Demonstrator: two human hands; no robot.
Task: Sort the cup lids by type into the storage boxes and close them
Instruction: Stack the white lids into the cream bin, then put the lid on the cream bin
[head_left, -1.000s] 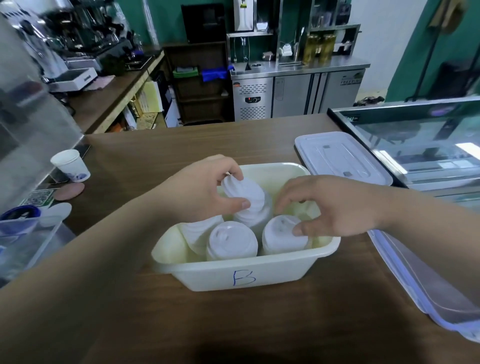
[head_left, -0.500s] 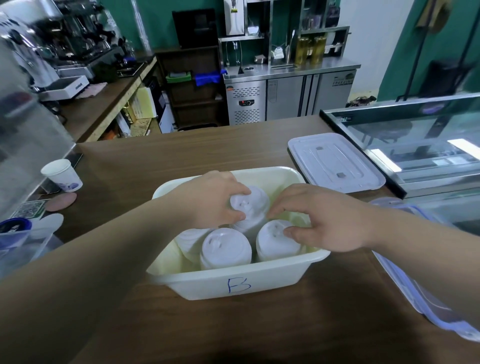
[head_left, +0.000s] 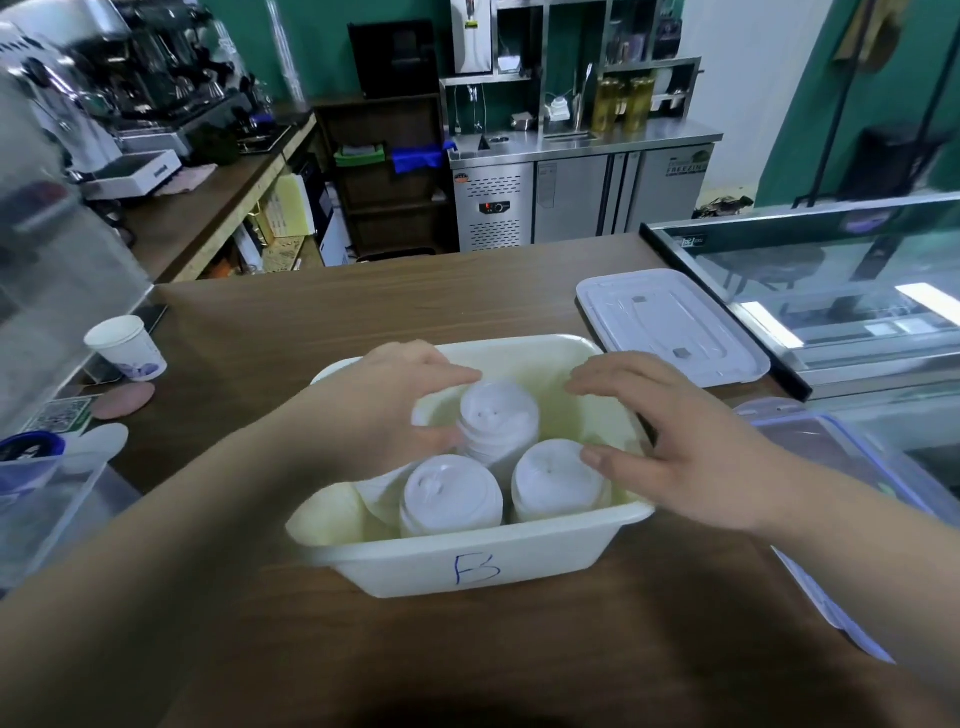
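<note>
**White lid stacks in box B (head_left: 545, 564), the rear one held**

Cream, slightly glossy plastic forms box B, a rounded rectangular tub with a rolled rim and a blue handwritten "B" on its near wall. It sits on the brown wood-grain counter (head_left: 363, 312). Inside it stand nested stacks of white, matte, domed cup lids, and each top lid shows a raised ring and a small sip opening.

The rear stack (head_left: 501, 421) stands near the middle of the box, its lid edges showing as stepped bands. The left hand (head_left: 395, 410) has its grip clamped on that stack, fingers curled over the far side and thumb on the near side. The front-left stack (head_left: 451, 493) and front-right stack (head_left: 553, 480) stand side by side against the near wall. The right hand (head_left: 675, 441) is spread over the box's right side, grip apart, with its thumb tip resting on the front-right stack's top.

A fourth, tilted stack (head_left: 382, 496) lies under the left wrist, mostly hidden. How many lids any stack holds cannot be told.

Behind and to the right of the box lies a flat lid (head_left: 670, 325), white with moulded ridges. Right of the box, a clear container (head_left: 810, 441) with a bluish rim is partly covered by the right forearm and cut off at the frame edge. Well to the left of the box stands a paper cup (head_left: 127, 345).
</note>
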